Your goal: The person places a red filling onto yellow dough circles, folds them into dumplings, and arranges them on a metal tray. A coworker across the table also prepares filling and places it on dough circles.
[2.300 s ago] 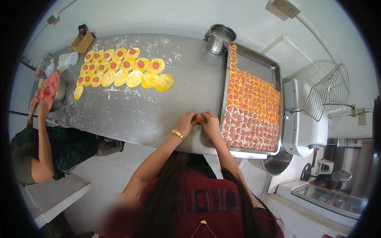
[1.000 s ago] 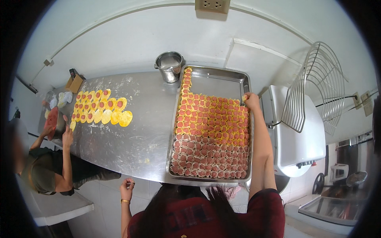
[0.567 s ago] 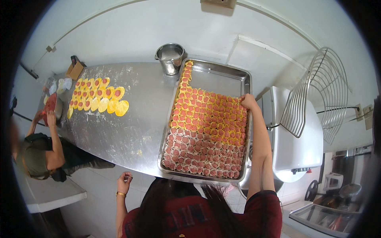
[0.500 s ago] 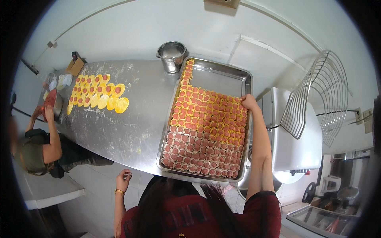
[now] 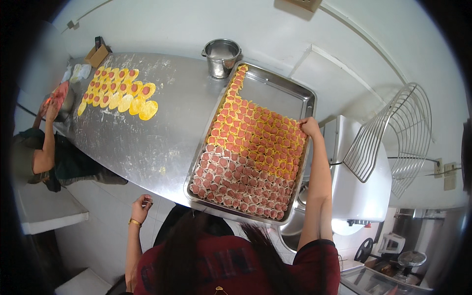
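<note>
A large steel tray [image 5: 309,162] lies on the steel table, filled with tight rows of open-topped dumplings [image 5: 246,152]. Those toward the back have yellow wrappers, those toward me pale ones. At the tray's right side my right hand [image 5: 309,127] has its fingers closed at a dumpling on the end of the farthest full row; the fingertips are partly hidden. My left hand [image 5: 141,207] hangs off the table's front edge, fingers curled together; what they hold, if anything, is too small to name. Left of the tray, yellow wrappers [image 5: 125,103] lie in rows, most topped with round meat portions.
A steel bucket [image 5: 221,58] stands behind the tray. At the far left, a co-worker's hands [image 5: 51,108] handle reddish meat over a bowl. A white appliance [image 5: 361,172] and a wire rack [image 5: 373,132] are at the right. Flour dusts the table [image 5: 162,142].
The view has shifted and turned slightly, so the tray appears tilted. My right hand stays at the same row end. My left hand still hangs beside the table, fingers curled.
</note>
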The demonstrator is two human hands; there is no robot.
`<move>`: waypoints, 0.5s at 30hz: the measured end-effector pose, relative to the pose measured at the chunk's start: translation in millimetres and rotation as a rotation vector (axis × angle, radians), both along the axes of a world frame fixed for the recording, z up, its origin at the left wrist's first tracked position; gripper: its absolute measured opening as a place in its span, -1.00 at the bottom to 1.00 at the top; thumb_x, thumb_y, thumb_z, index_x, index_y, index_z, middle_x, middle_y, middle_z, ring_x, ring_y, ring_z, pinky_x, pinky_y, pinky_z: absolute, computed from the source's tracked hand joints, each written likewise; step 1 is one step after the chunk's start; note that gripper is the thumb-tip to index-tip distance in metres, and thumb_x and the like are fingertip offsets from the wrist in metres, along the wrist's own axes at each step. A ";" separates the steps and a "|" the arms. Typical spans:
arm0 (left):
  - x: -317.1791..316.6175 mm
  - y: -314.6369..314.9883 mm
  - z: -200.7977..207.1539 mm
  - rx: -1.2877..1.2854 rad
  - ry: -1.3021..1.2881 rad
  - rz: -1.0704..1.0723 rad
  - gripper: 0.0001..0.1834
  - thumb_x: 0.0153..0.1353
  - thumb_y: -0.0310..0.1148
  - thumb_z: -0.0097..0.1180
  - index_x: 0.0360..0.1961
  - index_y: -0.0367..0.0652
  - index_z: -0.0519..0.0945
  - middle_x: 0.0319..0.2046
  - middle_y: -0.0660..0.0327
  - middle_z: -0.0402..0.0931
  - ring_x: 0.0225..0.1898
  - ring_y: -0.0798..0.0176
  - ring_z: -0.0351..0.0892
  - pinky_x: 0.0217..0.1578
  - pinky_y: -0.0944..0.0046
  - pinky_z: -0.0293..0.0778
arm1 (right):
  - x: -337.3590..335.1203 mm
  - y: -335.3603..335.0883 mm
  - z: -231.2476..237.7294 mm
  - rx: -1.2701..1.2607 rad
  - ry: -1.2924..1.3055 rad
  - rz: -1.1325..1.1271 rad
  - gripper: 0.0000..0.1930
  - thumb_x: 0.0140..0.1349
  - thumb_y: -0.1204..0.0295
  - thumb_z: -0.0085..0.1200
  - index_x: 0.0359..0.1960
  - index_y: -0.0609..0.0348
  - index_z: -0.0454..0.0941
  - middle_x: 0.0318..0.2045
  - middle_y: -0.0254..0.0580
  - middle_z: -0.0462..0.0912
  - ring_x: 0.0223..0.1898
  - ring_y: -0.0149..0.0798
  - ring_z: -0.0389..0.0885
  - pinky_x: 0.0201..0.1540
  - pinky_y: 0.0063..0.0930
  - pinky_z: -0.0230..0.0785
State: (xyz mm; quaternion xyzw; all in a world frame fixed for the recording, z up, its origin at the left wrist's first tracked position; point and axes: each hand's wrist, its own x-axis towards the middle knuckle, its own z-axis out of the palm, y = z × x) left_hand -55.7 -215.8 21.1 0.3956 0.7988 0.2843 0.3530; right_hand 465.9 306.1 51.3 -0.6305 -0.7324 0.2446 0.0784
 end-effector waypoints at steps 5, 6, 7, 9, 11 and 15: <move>-5.6 -2.5 -1.9 -0.038 -0.023 0.000 -0.71 0.01 -0.69 0.07 -0.20 -0.22 0.51 -0.35 0.19 0.56 -0.31 0.33 0.58 -0.26 0.35 0.54 | 5.2 7.9 -10.2 -0.035 0.058 -0.041 -0.73 -0.07 0.57 -0.01 -0.33 0.17 0.68 -0.52 -0.07 0.66 -0.52 -0.32 0.60 -0.37 -0.45 0.43; -7.3 -3.3 -2.4 -0.025 -0.012 -0.013 -0.71 0.01 -0.69 0.06 -0.20 -0.22 0.51 -0.35 0.19 0.56 -0.31 0.32 0.58 -0.26 0.34 0.54 | 6.0 7.4 -12.1 -0.019 0.050 -0.042 -0.73 -0.08 0.57 -0.02 -0.33 0.17 0.67 -0.52 -0.07 0.66 -0.52 -0.29 0.61 -0.37 -0.44 0.43; -10.4 -4.5 -2.2 -0.031 -0.007 -0.016 -0.71 0.01 -0.70 0.06 -0.20 -0.22 0.50 -0.35 0.18 0.57 -0.30 0.31 0.59 -0.25 0.34 0.54 | 6.4 6.5 -13.8 -0.004 0.055 -0.048 -0.73 -0.08 0.57 -0.02 -0.33 0.17 0.67 -0.52 -0.06 0.66 -0.51 -0.26 0.62 -0.36 -0.42 0.43; -17.1 -4.9 -2.7 -0.036 0.005 -0.022 -0.71 0.01 -0.70 0.06 -0.20 -0.22 0.50 -0.35 0.17 0.57 -0.30 0.30 0.60 -0.25 0.32 0.55 | 5.7 4.6 -16.4 0.054 0.021 -0.033 -0.73 -0.08 0.57 -0.04 -0.34 0.17 0.67 -0.51 -0.02 0.65 -0.48 -0.18 0.63 -0.34 -0.39 0.44; -25.9 -4.7 -2.5 -0.050 0.013 -0.013 -0.71 0.02 -0.69 0.06 -0.19 -0.22 0.50 -0.34 0.15 0.58 -0.30 0.28 0.61 -0.26 0.30 0.55 | 4.4 2.8 -16.8 0.089 -0.008 -0.029 -0.72 -0.09 0.56 -0.04 -0.34 0.16 0.67 -0.49 0.03 0.65 -0.44 -0.10 0.64 -0.31 -0.36 0.44; -45.8 -8.4 -2.4 -0.034 0.062 -0.031 -0.74 0.02 -0.63 0.12 -0.21 -0.22 0.51 -0.38 0.12 0.60 -0.35 0.23 0.63 -0.29 0.30 0.54 | -2.3 -0.1 -3.0 0.025 -0.170 0.052 -0.72 -0.09 0.50 -0.03 -0.33 0.10 0.67 -0.42 0.11 0.62 -0.32 -0.02 0.64 -0.21 -0.31 0.45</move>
